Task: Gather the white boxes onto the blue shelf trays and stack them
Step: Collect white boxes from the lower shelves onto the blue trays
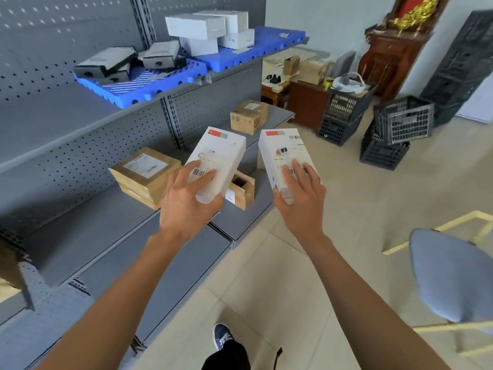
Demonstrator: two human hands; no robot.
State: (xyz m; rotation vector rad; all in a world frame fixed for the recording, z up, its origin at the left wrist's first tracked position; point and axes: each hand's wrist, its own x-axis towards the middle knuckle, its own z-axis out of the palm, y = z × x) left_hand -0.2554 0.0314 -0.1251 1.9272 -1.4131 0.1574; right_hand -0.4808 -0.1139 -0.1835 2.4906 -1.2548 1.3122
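My left hand (186, 204) grips a white box (221, 150) with a barcode label, held over the lower grey shelf. My right hand (301, 201) grips a second white box (282, 148) beside it, over the floor edge. Up on the higher shelf lie two blue trays: the nearer tray (138, 89) carries several grey-white boxes (106, 62) lying loosely, and the farther tray (266, 46) carries a stack of white boxes (197, 28).
Brown cardboard cartons (146, 174) sit on the lower grey shelf (80, 236), one open carton (241, 190) just below my left hand. Dark plastic crates (400, 124) stand on the tiled floor at right. A grey chair (450, 276) is near my right arm.
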